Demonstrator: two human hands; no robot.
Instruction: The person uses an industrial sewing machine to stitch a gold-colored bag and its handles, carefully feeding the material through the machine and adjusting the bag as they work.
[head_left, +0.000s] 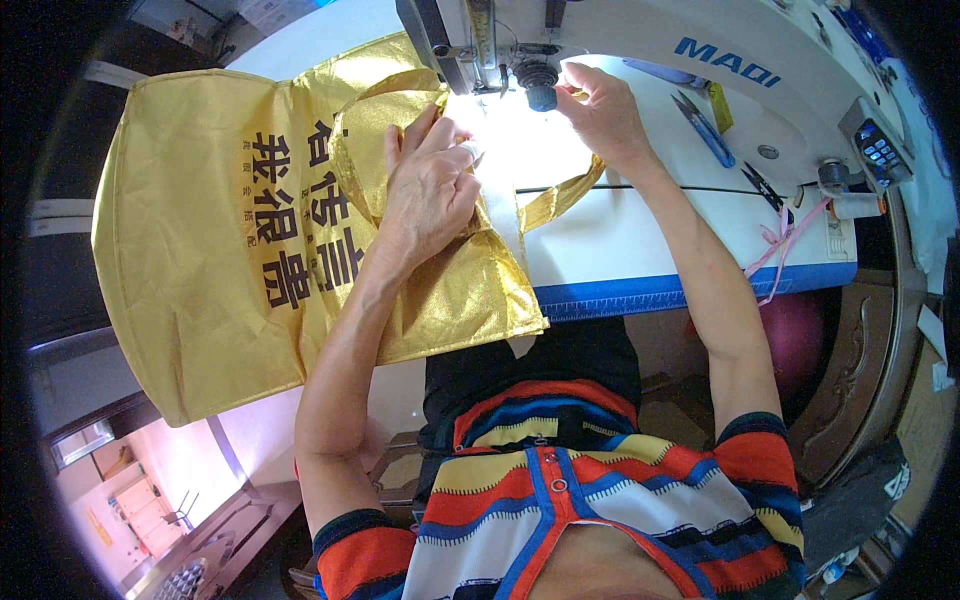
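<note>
Striped shirt [545, 470] foremost, gold bag [250, 280] lying under the sewing machine [660, 30], body seemingly made up, strap [560, 204] stitching probably left, left hand [428, 190] pressing the bag, pinch unclear, right hand [610, 112] fingers narrowed by the black knob [541, 93], hold can't tell.

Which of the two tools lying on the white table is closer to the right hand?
The blue-handled tool. It lies nearer the right hand; the black tool lies farther off, by the pink ribbon.
</note>
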